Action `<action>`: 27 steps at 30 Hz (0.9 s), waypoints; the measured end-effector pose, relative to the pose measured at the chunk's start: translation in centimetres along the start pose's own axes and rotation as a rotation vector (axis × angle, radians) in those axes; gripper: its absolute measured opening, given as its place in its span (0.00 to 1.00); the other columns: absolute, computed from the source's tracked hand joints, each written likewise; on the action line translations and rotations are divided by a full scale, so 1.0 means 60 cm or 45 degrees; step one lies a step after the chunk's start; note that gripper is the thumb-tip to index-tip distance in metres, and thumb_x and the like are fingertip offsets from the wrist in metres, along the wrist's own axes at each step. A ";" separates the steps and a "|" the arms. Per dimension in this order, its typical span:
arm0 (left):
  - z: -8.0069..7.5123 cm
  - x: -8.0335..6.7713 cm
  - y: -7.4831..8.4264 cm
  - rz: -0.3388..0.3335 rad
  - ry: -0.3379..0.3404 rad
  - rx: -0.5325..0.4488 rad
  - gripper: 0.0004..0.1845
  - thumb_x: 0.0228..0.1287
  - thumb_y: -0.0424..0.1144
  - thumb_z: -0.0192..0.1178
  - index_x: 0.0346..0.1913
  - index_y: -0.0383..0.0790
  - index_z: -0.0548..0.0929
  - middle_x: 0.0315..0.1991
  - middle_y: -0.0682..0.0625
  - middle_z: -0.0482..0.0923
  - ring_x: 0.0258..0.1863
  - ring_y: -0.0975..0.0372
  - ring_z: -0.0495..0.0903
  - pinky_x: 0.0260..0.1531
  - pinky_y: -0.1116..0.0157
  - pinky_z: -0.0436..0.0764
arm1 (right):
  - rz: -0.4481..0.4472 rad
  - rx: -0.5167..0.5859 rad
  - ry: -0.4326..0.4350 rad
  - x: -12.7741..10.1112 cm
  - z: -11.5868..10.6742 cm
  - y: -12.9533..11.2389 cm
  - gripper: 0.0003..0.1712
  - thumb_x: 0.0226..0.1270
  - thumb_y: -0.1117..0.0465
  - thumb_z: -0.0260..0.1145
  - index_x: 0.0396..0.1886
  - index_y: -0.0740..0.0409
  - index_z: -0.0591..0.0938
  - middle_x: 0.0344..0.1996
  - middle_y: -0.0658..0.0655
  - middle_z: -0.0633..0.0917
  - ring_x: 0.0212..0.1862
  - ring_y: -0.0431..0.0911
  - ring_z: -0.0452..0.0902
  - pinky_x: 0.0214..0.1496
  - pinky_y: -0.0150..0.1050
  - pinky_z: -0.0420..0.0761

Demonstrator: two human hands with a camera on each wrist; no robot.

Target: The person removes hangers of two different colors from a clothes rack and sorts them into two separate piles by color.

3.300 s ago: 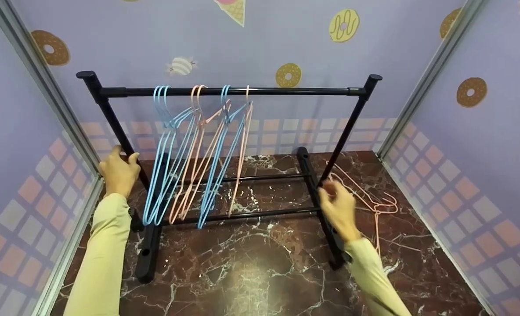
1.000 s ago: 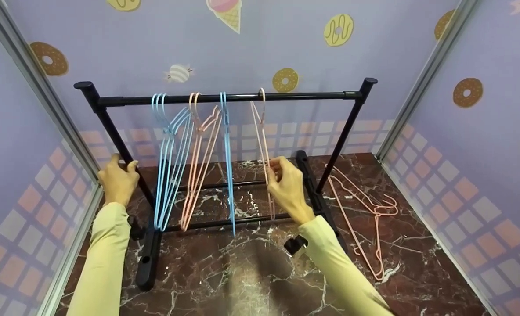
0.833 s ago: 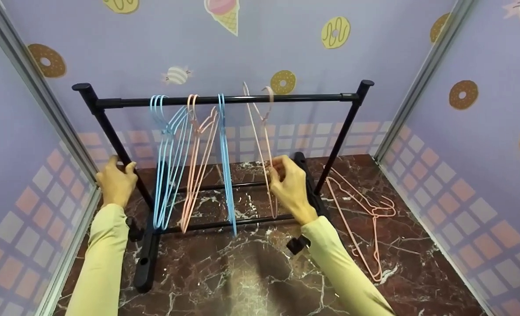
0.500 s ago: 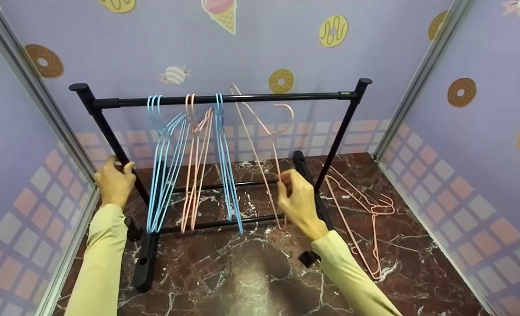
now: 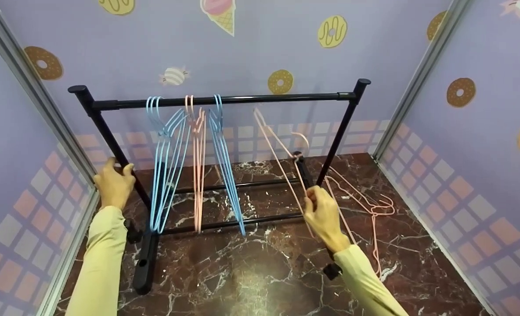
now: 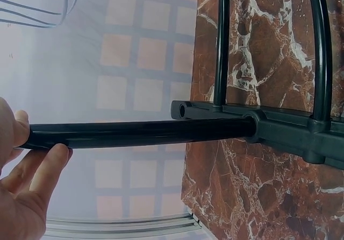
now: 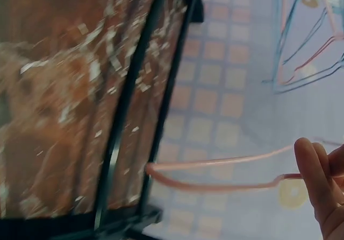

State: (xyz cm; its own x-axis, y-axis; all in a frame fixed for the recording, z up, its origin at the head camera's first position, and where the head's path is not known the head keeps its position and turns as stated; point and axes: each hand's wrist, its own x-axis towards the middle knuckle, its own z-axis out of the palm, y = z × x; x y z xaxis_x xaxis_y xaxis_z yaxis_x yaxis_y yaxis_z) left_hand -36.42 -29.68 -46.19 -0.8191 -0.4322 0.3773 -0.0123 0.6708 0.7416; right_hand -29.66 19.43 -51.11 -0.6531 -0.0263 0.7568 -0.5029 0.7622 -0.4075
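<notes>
A pink hanger [image 5: 296, 156] is off the rack's top bar [image 5: 277, 98], tilted with its hook free in the air below the bar. My right hand [image 5: 323, 215] pinches it by one side between thumb and fingers; in the right wrist view the bent end of the hanger [image 7: 226, 186] stretches away from the fingertips. My left hand [image 5: 114, 182] grips the black rack's left post [image 6: 134, 133], thumb and fingers around it. On the bar hang three blue hangers [image 5: 155, 184], two pink hangers [image 5: 199, 184] and two blue hangers [image 5: 230, 184], all in the left half.
Overlapping pink hangers [image 5: 375, 214] lie on the brown marbled floor [image 5: 242, 272], right of the rack. The rack's left foot [image 5: 144, 267] reaches forward. Purple walls close in the back, left side and right side [image 5: 497, 175].
My right hand has drawn the pink hanger off the bar, then down and to the right. The remaining hangers sway a little. My left hand stays on the post.
</notes>
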 end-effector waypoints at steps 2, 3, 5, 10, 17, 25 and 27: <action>0.001 -0.001 0.001 -0.004 -0.006 -0.002 0.15 0.72 0.41 0.59 0.51 0.31 0.79 0.46 0.29 0.84 0.50 0.29 0.72 0.57 0.40 0.66 | 0.005 -0.024 0.005 -0.013 -0.006 0.016 0.07 0.54 0.74 0.66 0.34 0.63 0.80 0.26 0.59 0.84 0.27 0.50 0.80 0.31 0.47 0.80; 0.002 -0.002 0.001 -0.002 -0.010 -0.006 0.15 0.72 0.40 0.59 0.51 0.30 0.79 0.46 0.29 0.84 0.50 0.29 0.72 0.57 0.40 0.66 | 0.009 -0.036 0.010 -0.020 -0.009 0.023 0.08 0.54 0.74 0.66 0.33 0.63 0.80 0.26 0.59 0.84 0.26 0.51 0.79 0.31 0.47 0.80; 0.003 -0.003 0.002 0.003 -0.014 -0.007 0.15 0.71 0.40 0.60 0.51 0.30 0.79 0.46 0.29 0.84 0.49 0.29 0.72 0.56 0.40 0.66 | 0.014 -0.052 0.024 -0.033 -0.016 0.038 0.08 0.53 0.74 0.66 0.34 0.63 0.80 0.26 0.59 0.84 0.26 0.51 0.80 0.31 0.48 0.80; 0.000 -0.001 0.000 0.007 -0.005 -0.008 0.15 0.71 0.40 0.60 0.51 0.30 0.79 0.46 0.28 0.83 0.49 0.28 0.71 0.56 0.39 0.65 | 0.032 -0.087 0.066 -0.057 -0.032 0.071 0.08 0.52 0.74 0.66 0.34 0.62 0.81 0.25 0.58 0.84 0.26 0.52 0.80 0.31 0.50 0.79; -0.002 0.000 0.001 0.008 -0.005 -0.009 0.16 0.72 0.40 0.59 0.52 0.30 0.78 0.48 0.27 0.82 0.48 0.27 0.69 0.55 0.38 0.63 | 0.099 -0.121 0.066 -0.083 -0.061 0.102 0.08 0.54 0.75 0.66 0.33 0.63 0.81 0.24 0.58 0.83 0.25 0.48 0.78 0.28 0.46 0.78; 0.000 -0.002 -0.002 0.022 0.008 -0.014 0.16 0.71 0.40 0.59 0.52 0.29 0.78 0.47 0.26 0.82 0.48 0.26 0.69 0.57 0.37 0.62 | 0.226 -0.152 0.078 -0.105 -0.096 0.132 0.09 0.54 0.76 0.67 0.33 0.62 0.82 0.22 0.56 0.84 0.25 0.47 0.76 0.31 0.45 0.76; 0.001 -0.001 0.000 0.016 0.004 -0.018 0.16 0.72 0.39 0.59 0.52 0.29 0.78 0.48 0.26 0.82 0.48 0.27 0.69 0.58 0.38 0.61 | 0.239 -0.160 0.093 -0.108 -0.101 0.137 0.09 0.54 0.77 0.67 0.33 0.61 0.82 0.21 0.55 0.84 0.24 0.46 0.77 0.30 0.44 0.75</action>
State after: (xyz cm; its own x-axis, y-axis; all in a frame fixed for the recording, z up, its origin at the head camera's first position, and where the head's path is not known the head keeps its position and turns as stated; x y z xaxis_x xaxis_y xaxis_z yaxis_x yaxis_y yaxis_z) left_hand -36.42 -29.63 -46.22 -0.8172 -0.4260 0.3882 0.0060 0.6673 0.7448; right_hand -26.11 29.76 -56.26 -0.6834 0.1666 0.7107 -0.2996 0.8238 -0.4812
